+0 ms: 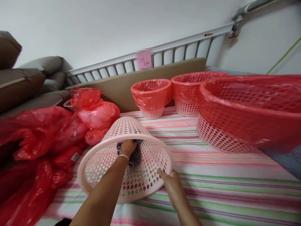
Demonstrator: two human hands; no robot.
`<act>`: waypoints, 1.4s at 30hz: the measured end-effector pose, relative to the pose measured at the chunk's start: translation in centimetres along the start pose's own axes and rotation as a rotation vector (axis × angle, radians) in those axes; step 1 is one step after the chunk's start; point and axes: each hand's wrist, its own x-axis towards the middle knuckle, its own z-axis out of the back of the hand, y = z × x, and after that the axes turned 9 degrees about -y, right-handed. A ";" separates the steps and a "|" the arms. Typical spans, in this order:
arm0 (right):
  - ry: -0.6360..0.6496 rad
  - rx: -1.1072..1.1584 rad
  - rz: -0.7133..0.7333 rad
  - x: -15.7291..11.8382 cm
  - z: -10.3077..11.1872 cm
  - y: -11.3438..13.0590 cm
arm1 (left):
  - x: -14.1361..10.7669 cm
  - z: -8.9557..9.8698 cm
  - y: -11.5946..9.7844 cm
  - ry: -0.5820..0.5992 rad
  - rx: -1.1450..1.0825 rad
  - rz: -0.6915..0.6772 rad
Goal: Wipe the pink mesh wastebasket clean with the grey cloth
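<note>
A pale pink perforated plastic basket lies on its side on a striped cloth, its wide mouth facing me. Inside it, my left hand is closed on a dark grey cloth, pressed against the basket's inner wall near the bottom. A light band circles that wrist. My right hand grips the basket's rim at the lower right, thumb inside the mouth and fingers outside, mostly hidden.
Three baskets lined with red plastic bags stand upright at the back and right. Red bags pile up at the left beside grey-brown cushions. A white radiator runs along the wall behind a beige board. Striped cloth covers the surface.
</note>
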 end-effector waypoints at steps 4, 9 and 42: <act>-0.010 0.073 -0.031 0.1 0.1 -0.9 | -3.6 0.6 -1.3 0.015 -0.017 -0.058; -0.002 0.134 -0.075 -0.2 0.6 -0.9 | -11.2 1.5 -2.2 0.025 -0.060 -0.214; 0.051 0.049 -0.041 -0.7 -0.5 -1.2 | -1.4 -1.8 1.4 -0.149 0.000 -0.106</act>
